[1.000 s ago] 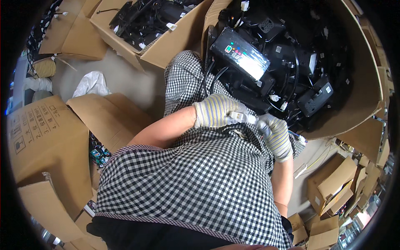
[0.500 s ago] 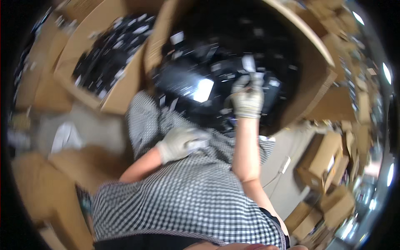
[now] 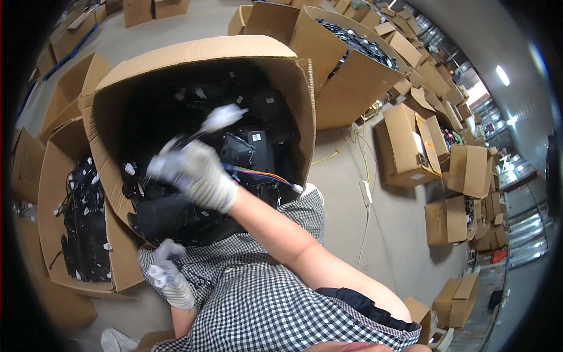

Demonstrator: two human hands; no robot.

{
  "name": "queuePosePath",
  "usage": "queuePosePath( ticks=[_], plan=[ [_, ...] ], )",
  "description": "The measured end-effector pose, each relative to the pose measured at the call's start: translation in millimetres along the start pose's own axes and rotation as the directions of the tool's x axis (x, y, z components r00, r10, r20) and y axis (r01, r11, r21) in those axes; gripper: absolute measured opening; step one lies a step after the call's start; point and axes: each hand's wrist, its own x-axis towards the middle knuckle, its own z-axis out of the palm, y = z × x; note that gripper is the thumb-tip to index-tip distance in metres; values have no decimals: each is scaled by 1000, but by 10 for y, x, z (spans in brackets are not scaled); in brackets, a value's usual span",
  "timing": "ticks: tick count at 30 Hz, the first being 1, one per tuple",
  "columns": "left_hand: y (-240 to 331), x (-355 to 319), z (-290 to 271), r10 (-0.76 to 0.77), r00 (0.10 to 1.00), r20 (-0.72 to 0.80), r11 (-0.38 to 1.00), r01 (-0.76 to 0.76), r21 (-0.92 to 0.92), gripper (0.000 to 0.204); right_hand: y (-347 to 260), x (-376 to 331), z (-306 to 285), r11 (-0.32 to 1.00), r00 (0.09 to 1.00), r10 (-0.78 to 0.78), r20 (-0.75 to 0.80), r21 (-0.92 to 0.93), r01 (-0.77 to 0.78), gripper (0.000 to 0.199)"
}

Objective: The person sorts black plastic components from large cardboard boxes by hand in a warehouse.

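My right hand [image 3: 202, 176], in a white knitted glove, reaches over a large open carton [image 3: 190, 54]. Its blurred fingers are closed on a thin dark cable with a white tag [image 3: 224, 117]. Colored wires [image 3: 261, 172] ending in a small white connector pass beside its wrist; whether the hand holds them too is unclear. Under it, dark plastic parts fill the carton, among them a black rectangular part [image 3: 261, 149]. My left hand [image 3: 174, 281], also gloved, is curled near my checked apron [image 3: 258, 293] at the carton's near edge, with something small and white at its fingers.
On the left stands a carton [image 3: 126, 252] of black parts with white tags. Behind to the right is a tall carton [image 3: 346, 88] full of dark cables. A white power strip [image 3: 366, 192] and its cord lie on the floor to the right, near stacked cartons [image 3: 404, 152].
The view has swung round, so the large carton sits further left. My right hand has moved left across it, carrying the tagged cable. My left hand stays near the apron.
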Motion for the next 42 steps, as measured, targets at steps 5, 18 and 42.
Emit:
queuePosePath(
  ticks=[5,18,42],
  plan=[
    [73,252,-118,-24,984,-177,998,15,-55,101,-550,-521,528,990,509,32,860,41,-132,16],
    [-57,180,-120,-112,961,-254,966,45,-256,88,-480,-1157,150,829,741,200,642,291,-477,26],
    [30,-137,150,-162,917,366,980,106,168,23,-968,-1103,-623,875,503,441,743,-232,-424,16]
  ],
)
